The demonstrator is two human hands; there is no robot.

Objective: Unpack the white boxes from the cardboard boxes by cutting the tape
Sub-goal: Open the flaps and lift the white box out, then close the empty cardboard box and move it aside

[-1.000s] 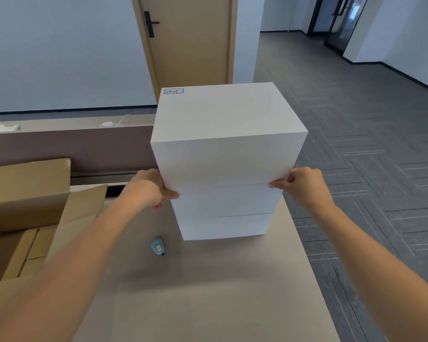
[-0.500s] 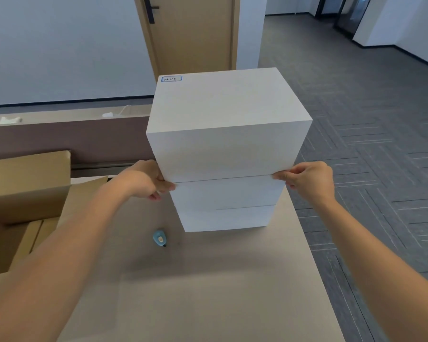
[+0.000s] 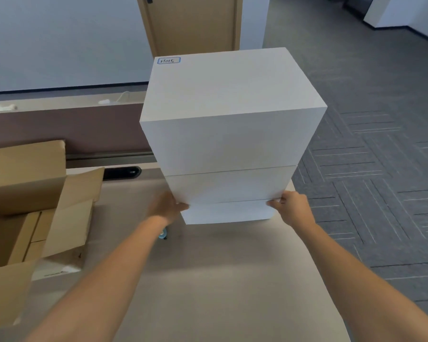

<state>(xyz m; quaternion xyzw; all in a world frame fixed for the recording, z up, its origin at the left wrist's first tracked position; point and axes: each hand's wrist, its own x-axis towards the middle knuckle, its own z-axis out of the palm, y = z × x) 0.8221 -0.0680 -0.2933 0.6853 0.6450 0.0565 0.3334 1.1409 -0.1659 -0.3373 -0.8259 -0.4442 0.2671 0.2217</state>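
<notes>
An open cardboard box [image 3: 22, 193] sits at the left of the table [image 3: 220, 280]. The left hand [image 3: 164, 207] curls its fingers round the left edge of three stacked white boxes [image 3: 230, 144] standing mid-table. The right hand [image 3: 293, 208] pinches the right edge.

Blue cutter [image 3: 162, 234] was mostly hidden under the left forearm [image 3: 134, 248], cardboard box [image 3: 22, 193] ran off the left edge, and the label [image 3: 168, 60] on the white boxes [image 3: 227, 141] was too tiny to read properly.

Cardboard box [image 3: 22, 218] left of stacked boxes [image 3: 227, 144]
</notes>
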